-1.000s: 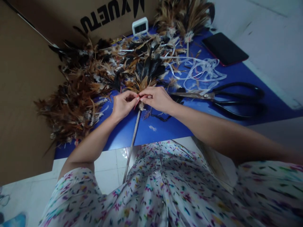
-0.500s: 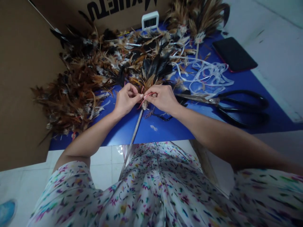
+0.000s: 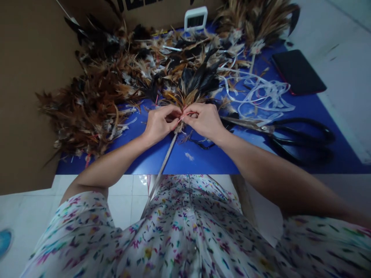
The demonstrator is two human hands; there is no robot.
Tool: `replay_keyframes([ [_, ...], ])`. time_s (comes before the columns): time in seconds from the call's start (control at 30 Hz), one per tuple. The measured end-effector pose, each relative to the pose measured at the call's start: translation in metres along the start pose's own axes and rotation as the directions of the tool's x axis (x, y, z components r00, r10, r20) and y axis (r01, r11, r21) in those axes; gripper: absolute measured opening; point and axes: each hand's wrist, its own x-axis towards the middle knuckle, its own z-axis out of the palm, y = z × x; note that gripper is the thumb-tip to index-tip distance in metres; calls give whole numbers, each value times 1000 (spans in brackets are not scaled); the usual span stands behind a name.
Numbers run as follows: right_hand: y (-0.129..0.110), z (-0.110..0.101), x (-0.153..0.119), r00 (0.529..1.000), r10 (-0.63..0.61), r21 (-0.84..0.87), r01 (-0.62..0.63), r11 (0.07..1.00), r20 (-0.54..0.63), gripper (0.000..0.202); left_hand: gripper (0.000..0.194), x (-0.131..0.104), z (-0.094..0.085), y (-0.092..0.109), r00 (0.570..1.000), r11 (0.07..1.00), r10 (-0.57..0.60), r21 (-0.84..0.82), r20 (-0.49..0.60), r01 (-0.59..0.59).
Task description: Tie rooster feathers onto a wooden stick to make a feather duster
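Black and brown feathers (image 3: 197,82) are gathered at the top of a thin stick (image 3: 167,156), whose lower end slants down past the table edge toward my lap. My left hand (image 3: 162,122) pinches red string at the base of the feathers. Pressed close beside it, my right hand (image 3: 203,119) is also closed in a pinch on the red string (image 3: 189,113). The fingertips nearly meet and hide most of the string where it goes round the stick.
Loose brown feathers (image 3: 87,112) heap on the left of the blue table (image 3: 214,164). Rightward lie tangled white ribbon (image 3: 261,92), large black-handled scissors (image 3: 268,129) and a dark phone-like slab (image 3: 298,72). A white digital timer (image 3: 195,19) stands behind, before a cardboard box (image 3: 162,17).
Both hands have drawn closer together at the feather base, and the loose red string ends are less visible. The whole view has shifted slightly.
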Motion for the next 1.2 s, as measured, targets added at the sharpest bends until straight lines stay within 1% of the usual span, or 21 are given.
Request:
replay_keyframes([
  [0.13, 1, 1, 0, 1000, -10, 6, 10, 1000, -4, 9, 13, 0, -1, 0, 997, 986, 73, 153, -16, -70],
  [0.3, 0, 0, 0, 1000, -10, 1, 10, 1000, -2, 10, 11, -1, 3, -5, 984, 956, 173, 248, -42, -157],
  [0.4, 0, 0, 0, 1000, -2, 7, 1, 1000, 10, 10, 10, -1, 3, -9, 961, 915, 273, 322, -49, -243],
  [0.47, 1, 0, 0, 1000, 8, 22, -8, 1000, 14, 10, 11, 0, 2, -11, 938, 871, 345, 385, -34, -306],
  [0.53, 2, 1, 1, 1000, 15, 47, -16, 999, 12, 9, 14, -1, 1, -13, 920, 831, 392, 431, -4, -353],
  [0.6, 3, 2, 1, 1000, 20, 72, -20, 997, 3, 8, 18, -1, 1, -14, 912, 810, 410, 448, 29, -378],
  [0.7, 4, 3, 1, 1000, 28, 92, -27, 995, -5, 8, 23, -2, 0, -16, 913, 815, 403, 432, 58, -387],
  [0.8, 3, 3, 0, 999, 33, 88, -33, 996, 0, 7, 24, -2, 0, -17, 913, 821, 404, 420, 55, -388],
  [0.97, 3, 1, -1, 1000, 18, 79, -17, 997, -9, 8, 20, -2, 1, -18, 883, 777, 468, 454, 45, -435],
  [1.1, 5, 1, -2, 1000, -10, 72, 10, 997, -5, 8, 18, -2, 2, -19, 887, 786, 460, 452, 31, -423],
  [1.2, 5, 1, -4, 1000, -9, 55, 8, 998, 3, 8, 17, -2, 3, -19, 891, 787, 452, 453, 37, -418],
])
